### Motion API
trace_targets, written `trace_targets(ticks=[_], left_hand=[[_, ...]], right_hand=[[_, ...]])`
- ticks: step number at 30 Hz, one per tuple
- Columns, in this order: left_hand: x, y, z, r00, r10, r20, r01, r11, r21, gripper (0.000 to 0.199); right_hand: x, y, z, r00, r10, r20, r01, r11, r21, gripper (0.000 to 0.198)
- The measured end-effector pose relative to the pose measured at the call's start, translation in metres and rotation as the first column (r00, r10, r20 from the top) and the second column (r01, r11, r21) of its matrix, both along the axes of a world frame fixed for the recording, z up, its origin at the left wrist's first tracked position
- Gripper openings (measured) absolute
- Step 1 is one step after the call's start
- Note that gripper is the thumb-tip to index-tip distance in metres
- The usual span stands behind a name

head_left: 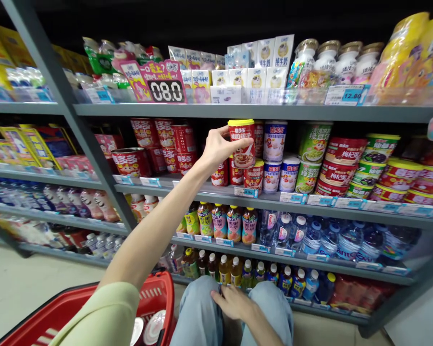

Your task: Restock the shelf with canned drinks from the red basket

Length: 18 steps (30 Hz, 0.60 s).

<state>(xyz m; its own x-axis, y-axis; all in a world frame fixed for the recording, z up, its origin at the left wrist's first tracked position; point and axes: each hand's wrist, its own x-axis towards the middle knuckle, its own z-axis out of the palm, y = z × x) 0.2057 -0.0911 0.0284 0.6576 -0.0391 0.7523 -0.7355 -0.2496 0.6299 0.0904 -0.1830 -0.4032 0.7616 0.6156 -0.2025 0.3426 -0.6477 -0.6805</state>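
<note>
- Evidently, the left hand's [219, 146] fingers are closed on the can [245, 158], which is held upright just before the shelf cans [254, 179], with the thumb across its front.
- A side grip probably suits its round body, leaving the lid [241, 122] uncovered and much of the label facing the person.
- The right hand [235, 302] rests between the knees [201, 307], fingers loose and gripping nothing, perhaps to steady the crouch.
- Shelf cans stand grouped by kind, many stacked, presumably to match the tags [245, 192].
- The basket [168, 294] sits beside the person's left, with round-topped tins [154, 327] inside, likely for easy reach.
- Overhead, the upper shelf's edge [310, 112] runs close to the lid; the lower edge [269, 199] passes below the can.
- Neighbours crowd the right; open room lies toward the person.
</note>
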Motion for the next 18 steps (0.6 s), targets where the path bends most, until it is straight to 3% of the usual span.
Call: trace_targets(ticks=[8,11,16,18], left_hand=[[-0.007,-0.007,0.020,0.979,-0.003,-0.205,0.017,0.998,0.067,0.049],[0.000,-0.008,0.021,0.979,0.004,-0.204,0.018,0.994,0.107,0.047],[0.019,-0.016,0.015,0.960,0.239,-0.146,-0.219,0.965,0.146,0.062],[0.024,-0.020,0.014,0.950,0.277,-0.143,-0.256,0.955,0.153,0.065]], right_hand=[[-0.004,0.005,0.007,0.999,0.032,0.003,-0.032,0.999,-0.009,0.082],[-0.005,0.012,0.007,0.999,0.041,0.011,-0.041,0.999,-0.012,0.083],[-0.005,0.019,0.005,0.999,0.045,0.012,-0.045,0.999,-0.015,0.079],[-0.004,0.020,0.002,0.999,0.037,0.018,-0.037,0.999,-0.013,0.078]])
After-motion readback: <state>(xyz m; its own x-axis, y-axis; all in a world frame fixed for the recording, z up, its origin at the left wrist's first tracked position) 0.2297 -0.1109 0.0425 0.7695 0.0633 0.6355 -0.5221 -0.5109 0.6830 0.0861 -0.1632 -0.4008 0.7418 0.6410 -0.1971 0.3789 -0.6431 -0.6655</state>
